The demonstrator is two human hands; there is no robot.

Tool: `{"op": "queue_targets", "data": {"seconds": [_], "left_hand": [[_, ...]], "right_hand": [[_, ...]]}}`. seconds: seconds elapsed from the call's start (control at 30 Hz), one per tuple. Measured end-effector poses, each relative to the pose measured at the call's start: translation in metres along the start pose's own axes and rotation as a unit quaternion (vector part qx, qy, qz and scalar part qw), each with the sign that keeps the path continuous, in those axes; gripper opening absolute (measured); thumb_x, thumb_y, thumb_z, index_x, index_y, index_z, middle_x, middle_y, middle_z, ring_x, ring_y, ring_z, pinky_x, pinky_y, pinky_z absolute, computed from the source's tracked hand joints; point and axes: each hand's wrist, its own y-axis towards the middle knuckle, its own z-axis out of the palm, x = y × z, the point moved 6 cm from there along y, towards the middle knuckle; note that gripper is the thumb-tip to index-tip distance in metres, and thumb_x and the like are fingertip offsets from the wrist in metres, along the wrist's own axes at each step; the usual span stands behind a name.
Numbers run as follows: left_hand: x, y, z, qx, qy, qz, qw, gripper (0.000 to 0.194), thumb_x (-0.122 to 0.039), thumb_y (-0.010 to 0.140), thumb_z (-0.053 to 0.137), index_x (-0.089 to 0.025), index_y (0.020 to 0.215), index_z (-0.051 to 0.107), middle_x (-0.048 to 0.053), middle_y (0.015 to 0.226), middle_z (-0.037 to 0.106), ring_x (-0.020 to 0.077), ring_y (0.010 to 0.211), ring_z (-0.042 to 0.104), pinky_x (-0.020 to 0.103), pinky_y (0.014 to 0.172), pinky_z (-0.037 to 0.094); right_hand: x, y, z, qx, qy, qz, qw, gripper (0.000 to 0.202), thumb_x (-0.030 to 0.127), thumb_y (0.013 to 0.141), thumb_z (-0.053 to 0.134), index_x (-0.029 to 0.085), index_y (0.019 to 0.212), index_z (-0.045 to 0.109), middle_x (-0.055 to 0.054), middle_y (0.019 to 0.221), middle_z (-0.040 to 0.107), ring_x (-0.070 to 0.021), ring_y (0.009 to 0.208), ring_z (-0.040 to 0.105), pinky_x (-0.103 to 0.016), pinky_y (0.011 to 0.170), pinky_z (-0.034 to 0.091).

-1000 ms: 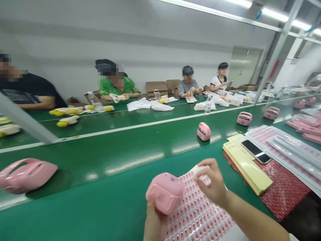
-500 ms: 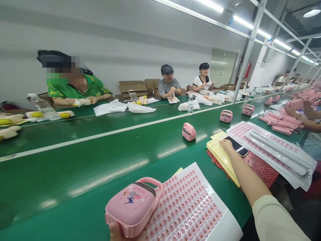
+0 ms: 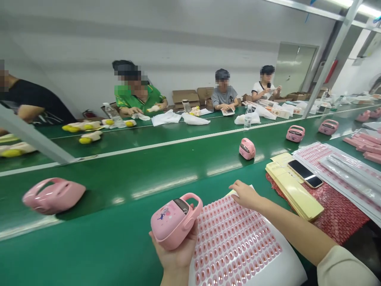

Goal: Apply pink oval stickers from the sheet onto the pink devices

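Observation:
My left hand [image 3: 175, 254] is wrapped from below around a pink handled case [image 3: 169, 222] with a small cartoon print and a dark panel near its handle. A white sheet of pink oval stickers [image 3: 235, 238], in close rows, lies just right of it. Over the sheet's top edge is my right hand [image 3: 245, 194], its fingers bent together beside a bit of yellow paper. Whatever is between those fingertips is hidden.
Another pink case [image 3: 53, 196] lies on the green belt [image 3: 125, 167] at left, with several more at right. A phone [image 3: 305, 173] rests beside yellow papers [image 3: 294, 190] on red bubble wrap [image 3: 342, 214]. Co-workers sit across, near a water bottle [image 3: 247, 118].
My right hand has moved left from the yellow papers and phone to the sticker sheet's top edge. My view has swung left, bringing another pink case into sight. My left hand keeps its case.

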Motion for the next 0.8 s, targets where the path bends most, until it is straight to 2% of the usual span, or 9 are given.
{"op": "queue_targets", "data": {"seconds": [0.1,0.2,0.3,0.4,0.5,0.57,0.67,0.8], "left_hand": [[-0.005,0.004,-0.004,0.015,-0.001,0.034,0.999,0.054,-0.06,0.056,0.059,-0.029,0.1,0.054,0.002,0.098,0.061,0.0228,0.091,0.058,0.03,0.069,0.053],[-0.005,0.003,-0.003,0.04,-0.002,0.054,0.998,0.067,-0.062,0.05,0.064,-0.026,0.105,0.051,0.004,0.105,0.057,0.0217,0.092,0.056,0.028,0.074,0.053],[-0.002,0.0,0.001,0.064,-0.004,0.057,0.996,0.07,-0.062,0.049,0.065,-0.026,0.107,0.05,0.006,0.11,0.053,0.0212,0.098,0.054,0.026,0.078,0.051],[0.002,-0.003,0.005,0.083,-0.001,0.052,0.995,0.069,-0.063,0.054,0.062,-0.027,0.111,0.048,0.006,0.114,0.052,0.0218,0.106,0.051,0.026,0.083,0.048],[0.01,-0.005,0.007,0.087,0.0,0.031,0.996,0.072,-0.067,0.058,0.055,-0.026,0.117,0.044,0.007,0.114,0.055,0.0223,0.11,0.048,0.026,0.084,0.046],[0.014,-0.006,0.006,0.077,-0.009,0.027,0.997,0.071,-0.067,0.063,0.05,-0.025,0.119,0.044,0.007,0.11,0.058,0.0213,0.11,0.049,0.025,0.084,0.046],[0.02,-0.006,0.005,0.067,-0.029,0.018,0.997,0.069,-0.066,0.066,0.048,-0.022,0.119,0.045,0.008,0.106,0.062,0.0194,0.105,0.053,0.022,0.082,0.046],[0.026,-0.004,0.004,0.064,-0.058,-0.002,0.996,0.07,-0.062,0.067,0.05,-0.019,0.121,0.044,0.009,0.105,0.063,0.0176,0.1,0.056,0.019,0.08,0.046]], "right_hand": [[0.011,0.006,0.025,0.049,0.002,-0.02,0.999,0.02,0.005,0.065,0.054,0.02,0.075,0.063,-0.004,0.079,0.059,-0.0182,0.075,0.056,-0.028,0.069,0.041],[0.005,0.009,0.024,0.05,0.028,-0.022,0.998,0.017,0.004,0.061,0.057,0.02,0.061,0.059,-0.001,0.068,0.057,-0.0165,0.071,0.056,-0.027,0.067,0.041],[0.008,0.005,0.014,0.03,0.062,-0.024,0.997,0.013,0.008,0.067,0.054,0.019,0.063,0.057,-0.002,0.08,0.058,-0.0153,0.077,0.057,-0.027,0.069,0.043],[0.034,-0.005,0.004,-0.026,0.204,-0.008,0.979,0.008,0.018,0.071,0.055,0.018,0.064,0.056,-0.005,0.096,0.056,-0.0169,0.093,0.054,-0.03,0.076,0.042],[0.075,-0.017,0.007,-0.054,0.396,0.006,0.917,0.01,0.026,0.068,0.06,0.019,0.062,0.056,-0.006,0.104,0.054,-0.0194,0.103,0.049,-0.036,0.088,0.036],[0.099,-0.023,0.014,-0.058,0.445,0.01,0.894,0.011,0.026,0.065,0.064,0.019,0.06,0.056,-0.005,0.107,0.053,-0.0203,0.106,0.047,-0.038,0.093,0.031],[0.119,-0.027,0.024,-0.069,0.438,0.013,0.896,0.012,0.021,0.064,0.065,0.02,0.056,0.056,-0.005,0.104,0.055,-0.021,0.109,0.043,-0.039,0.095,0.027],[0.119,-0.026,0.03,-0.082,0.404,0.004,0.911,0.014,0.02,0.064,0.065,0.02,0.054,0.055,-0.005,0.106,0.054,-0.0212,0.111,0.039,-0.039,0.096,0.026]]}}
